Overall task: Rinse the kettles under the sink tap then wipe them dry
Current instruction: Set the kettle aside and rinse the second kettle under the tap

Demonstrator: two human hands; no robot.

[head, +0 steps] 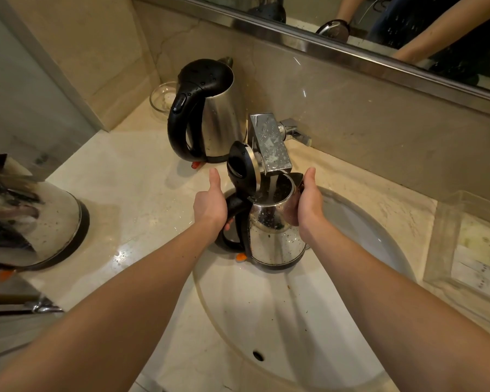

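A steel kettle (272,236) with its black lid flipped open hangs over the white sink basin (294,321), right under the chrome tap (270,142). Water runs from the tap into its mouth. My left hand (210,205) grips the kettle's black handle, thumb up. My right hand (309,205) holds the wet steel body on its right side, fingers curled round it. A second steel kettle (210,111) with a shut black lid stands on the counter behind the sink to the left. A third kettle (26,219) stands at the left edge of the counter.
A small glass bowl (161,99) sits in the back corner beside the second kettle. A clear tray (470,250) with paper items lies on the counter at right. A mirror (408,24) runs above the wall. The beige counter (142,193) is wet.
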